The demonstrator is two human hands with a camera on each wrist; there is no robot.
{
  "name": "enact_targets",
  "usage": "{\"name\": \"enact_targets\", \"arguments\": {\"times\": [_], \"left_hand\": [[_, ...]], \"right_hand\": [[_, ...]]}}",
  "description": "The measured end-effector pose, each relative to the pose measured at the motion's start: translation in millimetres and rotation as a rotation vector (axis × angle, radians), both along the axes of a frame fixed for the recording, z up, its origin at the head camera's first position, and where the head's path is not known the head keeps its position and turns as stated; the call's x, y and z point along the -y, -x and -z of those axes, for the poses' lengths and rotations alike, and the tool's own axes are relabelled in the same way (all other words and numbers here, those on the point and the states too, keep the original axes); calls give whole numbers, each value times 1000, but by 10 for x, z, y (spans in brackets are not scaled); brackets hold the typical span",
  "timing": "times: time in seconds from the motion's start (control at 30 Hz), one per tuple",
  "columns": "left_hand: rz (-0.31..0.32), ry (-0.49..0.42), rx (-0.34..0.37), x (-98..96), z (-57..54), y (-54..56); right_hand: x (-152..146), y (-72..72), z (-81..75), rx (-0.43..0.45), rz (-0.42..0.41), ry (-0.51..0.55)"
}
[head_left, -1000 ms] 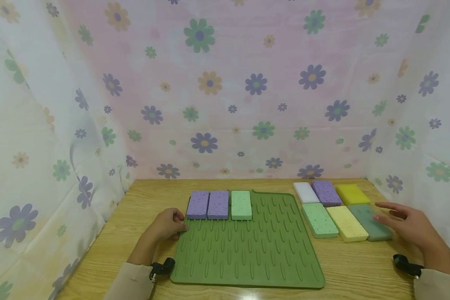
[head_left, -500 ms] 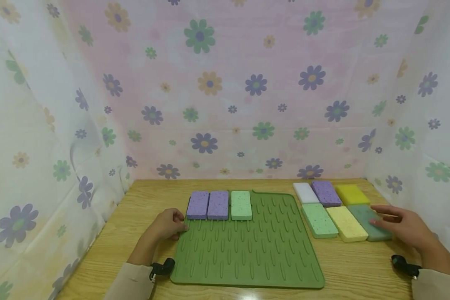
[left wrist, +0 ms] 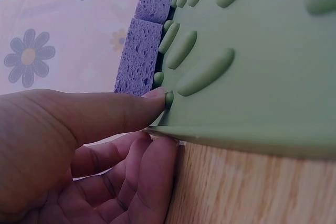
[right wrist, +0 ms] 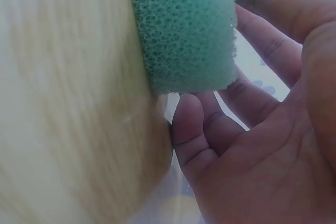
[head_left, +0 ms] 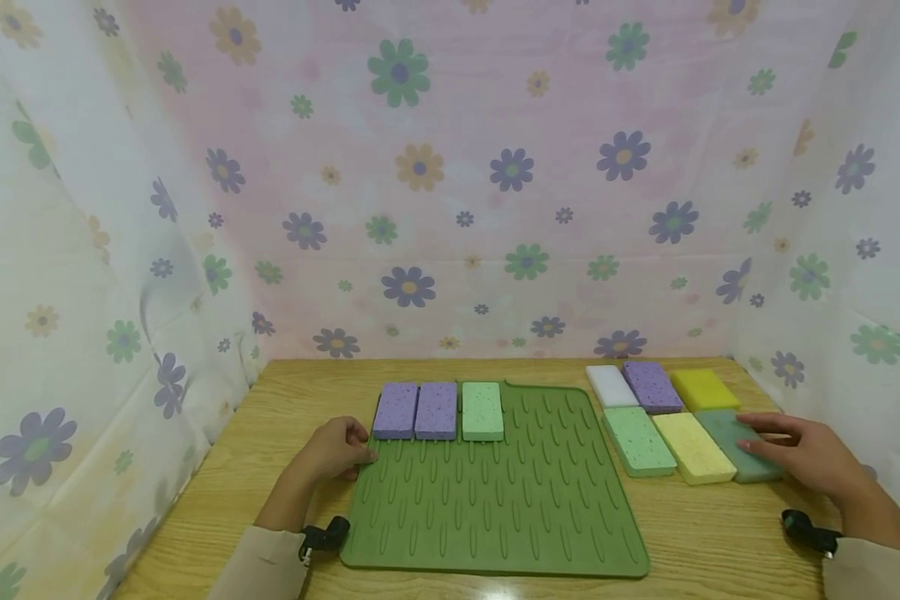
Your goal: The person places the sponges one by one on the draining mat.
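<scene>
Mat (head_left: 495, 508), green, ribbed: flat on the tabletop (head_left: 247, 454).

On the mat's far-left part: two purple sponges (head_left: 395, 409) side by side; to their right, past a narrow gap, one mint sponge (head_left: 483, 410).

Right of the mat: two rows. Far row, outward from the mat: white sponge (head_left: 611, 386), speckled purple sponge (head_left: 652, 386), yellow sponge (head_left: 705, 388). Near row, outward: speckled green sponge (head_left: 640, 440), pale yellow sponge (head_left: 693, 447), teal sponge (head_left: 727, 435).

Right hand (head_left: 817, 452): right of the mat, over the outer part of the teal sponge; fingers apart, loosely bent, not closed round it; any pressure impossible to tell.

Left hand (head_left: 335, 448): at the mat's left edge, thumb on top, fingers beneath, rim pinched between.

Change over the last second: right hand shifted slightly toward the mat, farther across the teal sponge; left hand, mat and all sponges unmoved.

Meaning, by judgement: attention on the teal sponge, reaching stage only, no lift yet.
</scene>
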State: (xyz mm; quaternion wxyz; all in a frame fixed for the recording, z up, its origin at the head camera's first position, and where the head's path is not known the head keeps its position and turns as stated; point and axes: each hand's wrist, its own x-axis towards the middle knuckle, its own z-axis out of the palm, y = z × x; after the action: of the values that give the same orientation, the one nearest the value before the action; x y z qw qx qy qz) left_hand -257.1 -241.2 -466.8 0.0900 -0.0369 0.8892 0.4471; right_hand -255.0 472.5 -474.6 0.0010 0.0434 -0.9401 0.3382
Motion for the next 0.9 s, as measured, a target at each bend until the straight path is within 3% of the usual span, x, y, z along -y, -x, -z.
{"name": "enact_targets", "arguments": {"times": [0.9], "left_hand": [[3,10,-16,15,37,3]], "right_hand": [[43,-13,-16,-33,13,29]]}}
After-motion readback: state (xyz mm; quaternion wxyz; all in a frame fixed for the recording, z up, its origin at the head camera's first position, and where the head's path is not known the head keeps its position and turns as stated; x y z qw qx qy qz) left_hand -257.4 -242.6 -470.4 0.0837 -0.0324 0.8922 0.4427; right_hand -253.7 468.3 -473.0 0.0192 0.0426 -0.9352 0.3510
